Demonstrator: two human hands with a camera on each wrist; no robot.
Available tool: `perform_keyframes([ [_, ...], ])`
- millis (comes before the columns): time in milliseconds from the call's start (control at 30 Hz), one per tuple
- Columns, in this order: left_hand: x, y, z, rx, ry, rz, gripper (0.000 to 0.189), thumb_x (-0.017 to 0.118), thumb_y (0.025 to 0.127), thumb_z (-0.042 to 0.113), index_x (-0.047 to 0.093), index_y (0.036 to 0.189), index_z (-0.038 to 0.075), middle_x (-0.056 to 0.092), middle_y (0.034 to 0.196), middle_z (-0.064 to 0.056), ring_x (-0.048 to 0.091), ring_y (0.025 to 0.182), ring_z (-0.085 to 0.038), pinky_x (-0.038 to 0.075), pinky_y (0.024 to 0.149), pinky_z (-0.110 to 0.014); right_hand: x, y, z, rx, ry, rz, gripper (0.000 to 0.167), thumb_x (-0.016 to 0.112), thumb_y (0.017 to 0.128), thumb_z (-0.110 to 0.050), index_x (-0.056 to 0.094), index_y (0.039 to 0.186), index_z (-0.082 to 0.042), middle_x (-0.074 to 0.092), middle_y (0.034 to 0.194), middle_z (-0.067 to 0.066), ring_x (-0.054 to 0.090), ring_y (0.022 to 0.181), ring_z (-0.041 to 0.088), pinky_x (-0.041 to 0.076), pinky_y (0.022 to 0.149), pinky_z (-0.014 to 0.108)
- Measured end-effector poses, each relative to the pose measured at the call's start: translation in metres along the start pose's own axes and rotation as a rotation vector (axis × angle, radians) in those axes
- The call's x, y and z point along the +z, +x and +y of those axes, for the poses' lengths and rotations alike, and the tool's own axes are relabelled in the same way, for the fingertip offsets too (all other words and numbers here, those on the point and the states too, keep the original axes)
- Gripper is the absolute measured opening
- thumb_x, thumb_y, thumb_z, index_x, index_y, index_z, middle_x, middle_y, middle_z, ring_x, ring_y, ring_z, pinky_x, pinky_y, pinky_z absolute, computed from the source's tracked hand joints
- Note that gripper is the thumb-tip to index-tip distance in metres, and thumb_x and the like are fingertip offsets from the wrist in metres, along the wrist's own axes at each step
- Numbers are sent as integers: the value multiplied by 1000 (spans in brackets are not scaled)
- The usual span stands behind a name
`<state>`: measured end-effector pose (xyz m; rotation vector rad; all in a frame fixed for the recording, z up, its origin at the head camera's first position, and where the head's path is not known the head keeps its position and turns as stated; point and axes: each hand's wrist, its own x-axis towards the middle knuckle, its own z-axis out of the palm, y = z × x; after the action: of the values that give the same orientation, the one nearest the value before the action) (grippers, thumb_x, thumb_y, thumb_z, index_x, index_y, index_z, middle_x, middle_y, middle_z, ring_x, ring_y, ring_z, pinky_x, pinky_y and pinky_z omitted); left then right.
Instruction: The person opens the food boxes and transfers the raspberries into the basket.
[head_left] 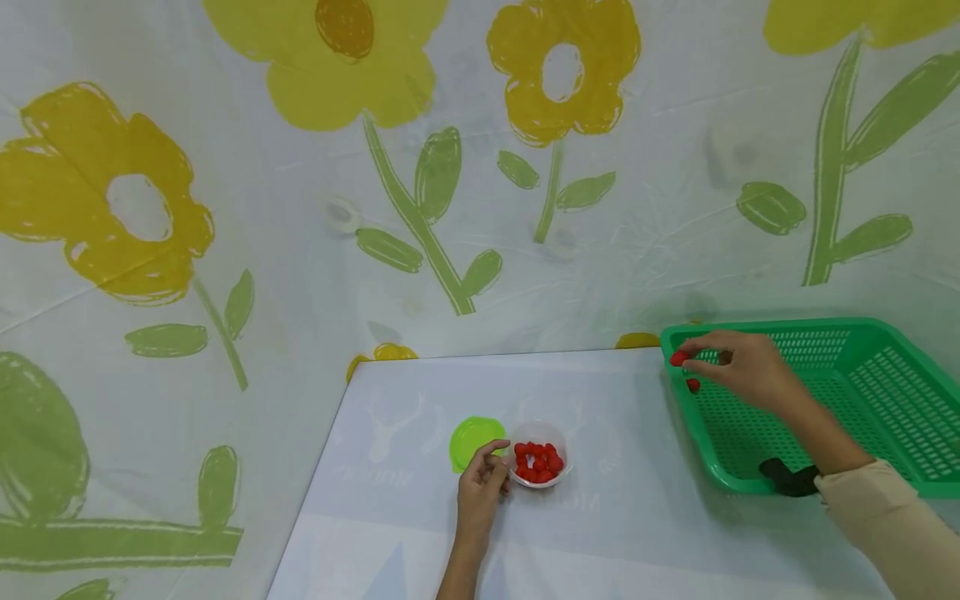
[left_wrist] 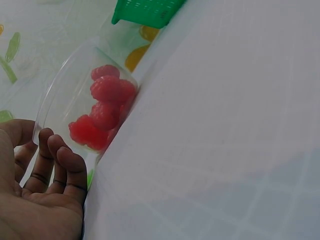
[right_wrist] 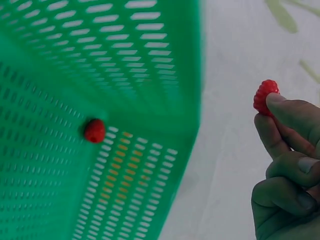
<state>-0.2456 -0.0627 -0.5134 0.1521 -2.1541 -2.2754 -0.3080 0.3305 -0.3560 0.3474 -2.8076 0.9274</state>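
Observation:
My right hand [head_left: 742,367] pinches a red raspberry [right_wrist: 265,96] between thumb and fingertips, above the left rim of the green plastic basket [head_left: 693,433]. Another raspberry [right_wrist: 94,130] lies inside that basket, by its left wall in the head view. On the table, my left hand [head_left: 482,483] holds the rim of a clear plastic bowl [left_wrist: 65,95] with its thumb and fingertips. Several raspberries [head_left: 537,463] are heaped in the bowl, which stands upright. A lime green lid-like piece [head_left: 468,437] lies just behind the left hand, partly covered by it.
The white table [head_left: 622,533] stretches between bowl and basket. Its back edge meets a flower-printed cloth wall [head_left: 300,275]. A black object [head_left: 787,477] shows at the basket's front rim, beside my right wrist.

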Motion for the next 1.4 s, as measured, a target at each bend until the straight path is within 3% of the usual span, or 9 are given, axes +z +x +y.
perform_keyframes([
  [200,0,1,2,-17,20,10,27,64,99,12,66,125,13,57,89,-6,55,72,-25,52,63,-24,-4,2,16,51,-8,-14,33,72,94,-27,72,120,-7,68,117,21,57,68,16,42,47,29],
  [400,0,-1,1,-1,-9,0,27,66,98,16,67,125,16,58,91,-6,54,71,-20,52,62,-23,-7,4,28,61,-34,-33,34,72,94,-29,72,119,-6,68,117,23,67,85,33,47,53,32],
  [567,-1,-1,1,20,-7,-4,27,68,97,19,67,124,17,59,91,-8,55,70,-19,52,62,-24,-10,8,35,61,-37,-58,34,71,95,-28,72,118,-3,69,114,23,67,74,23,43,48,31],
  [700,-1,0,1,20,0,-5,27,68,96,20,68,123,17,59,91,-8,54,70,-18,52,62,-23,-11,11,42,88,-44,-89,37,70,95,-30,72,118,-2,67,116,25,66,75,20,44,51,31],
  [933,-1,-1,0,12,-12,-11,29,69,96,23,67,124,17,58,91,-7,54,70,-19,52,62,-24,-8,14,58,138,-46,-158,40,69,96,-31,70,120,1,65,119,29,51,62,17,40,50,32],
  [1033,-1,-1,-1,11,-11,-12,29,69,96,23,67,124,17,58,90,-6,54,70,-18,52,62,-24,-5,15,66,131,-52,-169,40,70,95,-32,71,118,1,67,116,26,59,70,21,43,54,32],
  [1200,-2,-2,-2,7,7,-4,27,69,96,21,67,123,16,58,90,-8,54,69,-18,51,61,-23,0,17,78,111,-77,-201,38,71,94,-30,73,115,2,68,115,25,64,96,41,51,64,37],
  [1400,-1,0,-1,9,6,-7,27,68,97,20,67,123,15,57,90,-7,54,68,-17,51,61,-23,3,20,86,108,-86,-216,32,72,93,-22,73,111,4,66,114,29,61,98,47,53,68,45],
])
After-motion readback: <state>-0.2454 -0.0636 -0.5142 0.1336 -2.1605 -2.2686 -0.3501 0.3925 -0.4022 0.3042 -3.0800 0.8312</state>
